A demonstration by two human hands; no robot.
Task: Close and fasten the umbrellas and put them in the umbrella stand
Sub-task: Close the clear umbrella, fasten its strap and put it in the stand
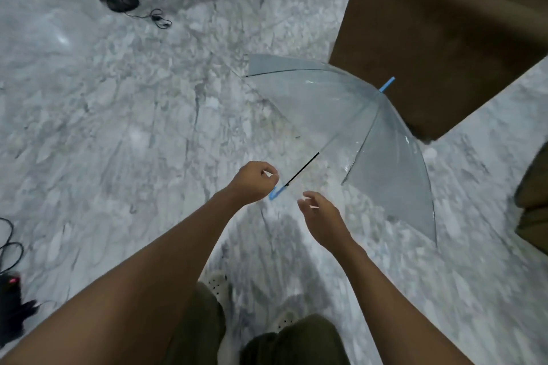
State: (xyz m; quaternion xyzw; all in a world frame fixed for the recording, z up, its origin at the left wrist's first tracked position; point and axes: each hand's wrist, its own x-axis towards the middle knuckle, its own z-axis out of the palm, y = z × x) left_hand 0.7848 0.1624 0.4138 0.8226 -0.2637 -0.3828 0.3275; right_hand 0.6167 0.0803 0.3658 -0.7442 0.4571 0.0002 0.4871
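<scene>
Lying open on its side on the marble floor point(118, 115), a transparent umbrella point(353, 133) spreads its clear canopy toward a brown upholstered seat point(439, 47), its blue tip point(387, 84) pointing at that seat. The black shaft point(302, 169) runs back toward the person and ends in a blue hooked handle point(275, 192). The left hand point(255, 179) is loosely curled just beside that handle, its fingers bent inward; whether it touches the handle cannot be told. The right hand point(321, 213) hovers near the shaft, fingers spread and released, gripping nothing. Both bare forearms reach forward over olive trousers and pale perforated clogs point(218, 283). Black cables point(160, 18) trail across the floor at the far left, near a round black stand base point(122, 1).
</scene>
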